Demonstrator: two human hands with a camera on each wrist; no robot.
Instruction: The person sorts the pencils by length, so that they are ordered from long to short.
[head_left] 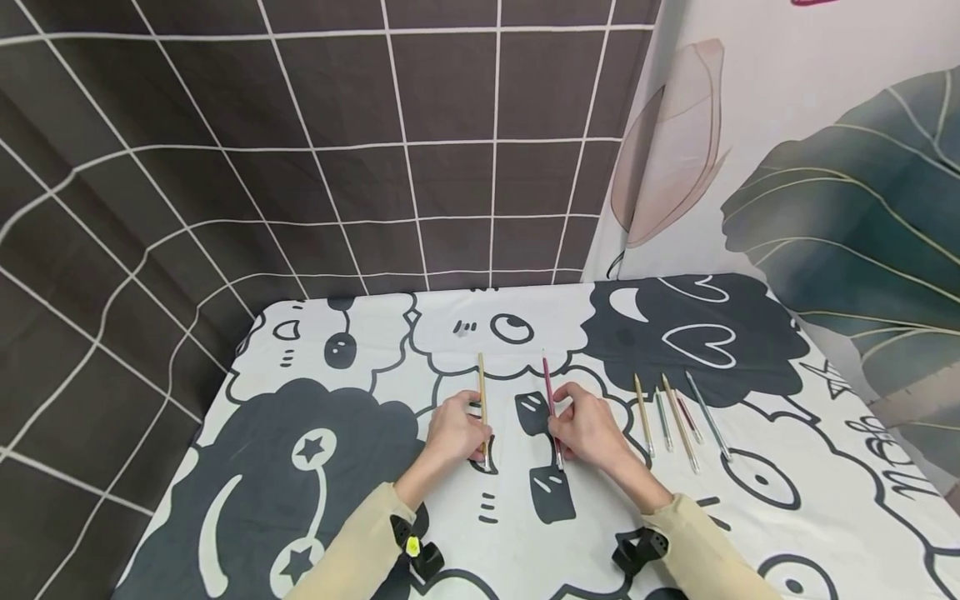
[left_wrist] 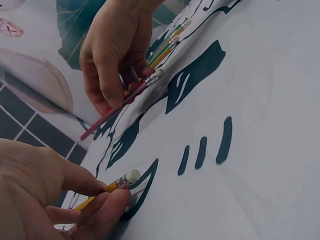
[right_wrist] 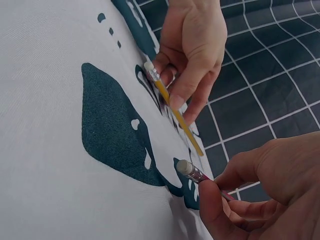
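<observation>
Left hand (head_left: pixel 455 427) pinches yellow pencil (head_left: pixel 482 379), right hand (head_left: pixel 588 423) pinches red pencil (head_left: pixel 549 387); hands apart, eraser ends nearer the person. 5 more pencils (head_left: pixel 680 424) on cloth (head_left: pixel 517 550), right side.

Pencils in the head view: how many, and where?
7: one yellow pencil in the left hand, one red pencil in the right hand, and five more pencils lying on the cloth further right.
</observation>
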